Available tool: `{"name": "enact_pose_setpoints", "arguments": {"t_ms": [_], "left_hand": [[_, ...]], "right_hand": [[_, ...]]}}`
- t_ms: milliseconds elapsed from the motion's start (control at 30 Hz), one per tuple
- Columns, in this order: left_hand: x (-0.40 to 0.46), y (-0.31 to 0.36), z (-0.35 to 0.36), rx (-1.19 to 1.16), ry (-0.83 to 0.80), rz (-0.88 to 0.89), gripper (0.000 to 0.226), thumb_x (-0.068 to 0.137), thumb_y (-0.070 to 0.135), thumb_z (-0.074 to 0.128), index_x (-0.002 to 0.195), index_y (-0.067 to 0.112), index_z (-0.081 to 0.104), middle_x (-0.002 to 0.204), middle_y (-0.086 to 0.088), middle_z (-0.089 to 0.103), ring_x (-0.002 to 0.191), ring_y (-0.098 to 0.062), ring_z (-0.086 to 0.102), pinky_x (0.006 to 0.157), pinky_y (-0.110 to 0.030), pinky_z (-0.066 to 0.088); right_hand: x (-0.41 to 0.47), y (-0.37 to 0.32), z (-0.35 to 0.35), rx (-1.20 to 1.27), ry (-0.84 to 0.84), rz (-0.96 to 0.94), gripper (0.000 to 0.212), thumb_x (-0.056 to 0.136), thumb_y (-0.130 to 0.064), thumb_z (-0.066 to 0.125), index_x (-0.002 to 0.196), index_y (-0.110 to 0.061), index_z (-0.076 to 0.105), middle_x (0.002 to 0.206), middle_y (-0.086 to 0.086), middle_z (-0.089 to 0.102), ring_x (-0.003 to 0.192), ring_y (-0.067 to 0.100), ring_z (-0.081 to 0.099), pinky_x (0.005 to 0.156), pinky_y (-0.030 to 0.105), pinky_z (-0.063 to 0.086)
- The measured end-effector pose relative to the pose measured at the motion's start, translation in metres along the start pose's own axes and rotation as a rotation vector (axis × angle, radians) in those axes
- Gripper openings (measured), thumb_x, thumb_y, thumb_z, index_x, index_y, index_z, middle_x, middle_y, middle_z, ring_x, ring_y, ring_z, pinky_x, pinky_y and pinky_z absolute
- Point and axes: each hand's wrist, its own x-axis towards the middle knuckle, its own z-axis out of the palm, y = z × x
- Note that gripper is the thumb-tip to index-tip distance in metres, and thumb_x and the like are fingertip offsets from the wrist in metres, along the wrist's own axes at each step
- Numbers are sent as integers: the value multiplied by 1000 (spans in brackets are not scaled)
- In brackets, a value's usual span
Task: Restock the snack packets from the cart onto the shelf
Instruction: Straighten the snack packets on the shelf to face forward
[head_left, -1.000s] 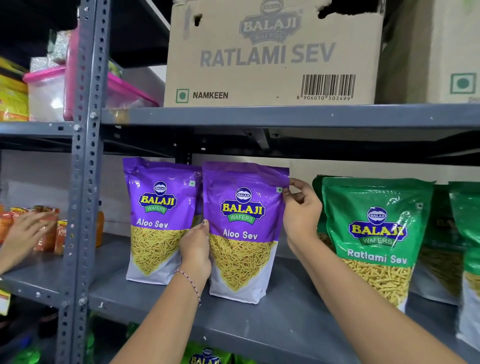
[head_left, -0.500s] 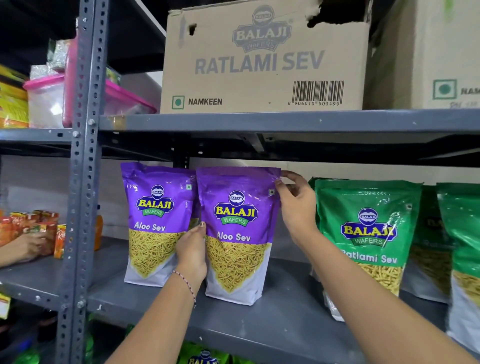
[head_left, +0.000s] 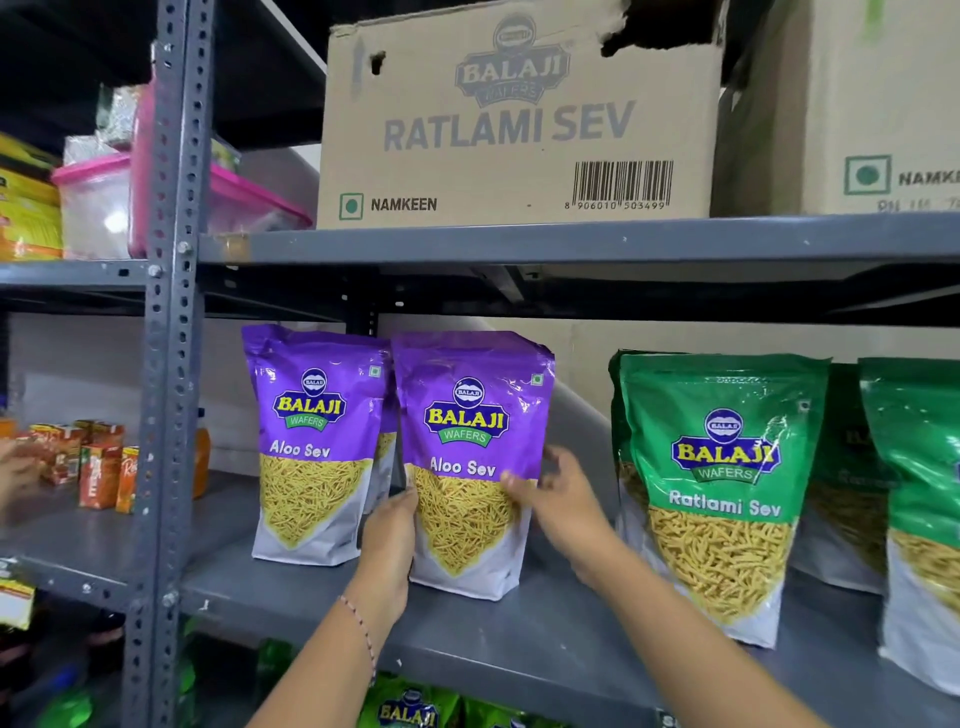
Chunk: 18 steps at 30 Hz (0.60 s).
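Two purple Aloo Sev packets stand upright on the grey middle shelf (head_left: 519, 639). My left hand (head_left: 388, 545) grips the lower left edge of the right purple packet (head_left: 467, 415), which sits slightly in front of the left purple packet (head_left: 311, 410). My right hand (head_left: 563, 501), blurred, is at this packet's right edge about halfway up, thumb on the front and fingers past the edge. Green Ratlami Sev packets (head_left: 722, 467) stand to the right. No cart is in view.
A Ratlami Sev carton (head_left: 519, 124) and a second carton (head_left: 857, 104) sit on the shelf above. A perforated grey upright (head_left: 174, 364) divides the bays. Left bay holds small orange cartons (head_left: 98, 467) and another person's hand (head_left: 15, 467). More green packets (head_left: 410, 712) lie below.
My right hand slid from the packet's top right corner down to the middle of its right edge. The left hand stayed on the left edge. The view shifted slightly.
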Motion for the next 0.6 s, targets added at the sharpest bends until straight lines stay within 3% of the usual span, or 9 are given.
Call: {"name": "enact_pose_setpoints", "arguments": {"t_ms": [67, 167, 267, 367, 500, 600], "left_hand": [[-32, 10, 4, 75, -21, -5, 35, 81, 42, 59, 100, 15, 71, 110, -4, 73, 102, -22, 66, 98, -40, 48], [-54, 14, 9, 117, -17, 19, 21, 97, 22, 51, 103, 5, 63, 97, -10, 64, 91, -21, 58, 78, -31, 42], [-57, 13, 9, 95, -1, 24, 26, 98, 20, 54, 116, 3, 60, 107, -12, 69, 98, -25, 63, 74, -32, 46], [-58, 13, 9, 99, 3, 35, 23, 98, 18, 54, 115, 4, 59, 106, -11, 70, 95, -23, 65, 75, -31, 48], [-59, 12, 8, 170, -23, 64, 29, 97, 26, 53, 115, 6, 63, 114, -11, 72, 108, -26, 66, 98, -42, 50], [-76, 20, 14, 238, 47, 150, 19, 100, 23, 49, 99, 11, 63, 92, -3, 66, 98, -27, 61, 80, -33, 46]], "right_hand": [[-10, 24, -1, -157, -40, 106, 63, 76, -8, 82, 126, -14, 45, 120, 9, 67, 103, 20, 67, 87, 34, 59], [-18, 43, 1, -268, -31, 154, 47, 72, -13, 84, 107, -25, 55, 115, 6, 71, 105, 22, 68, 93, 48, 56], [-18, 45, 4, -235, -27, 151, 37, 78, -7, 78, 96, -31, 55, 112, 3, 71, 106, 22, 68, 93, 51, 56], [-17, 46, 5, -195, -39, 151, 41, 81, -2, 73, 97, -35, 54, 115, 3, 69, 110, 21, 66, 95, 52, 55], [-18, 49, 7, -204, -44, 142, 41, 79, -7, 74, 96, -39, 55, 116, 3, 70, 111, 22, 66, 96, 54, 54], [-29, 45, 3, -255, -72, 148, 43, 78, -16, 78, 103, -35, 50, 124, 4, 66, 117, 24, 62, 100, 50, 52]]}}
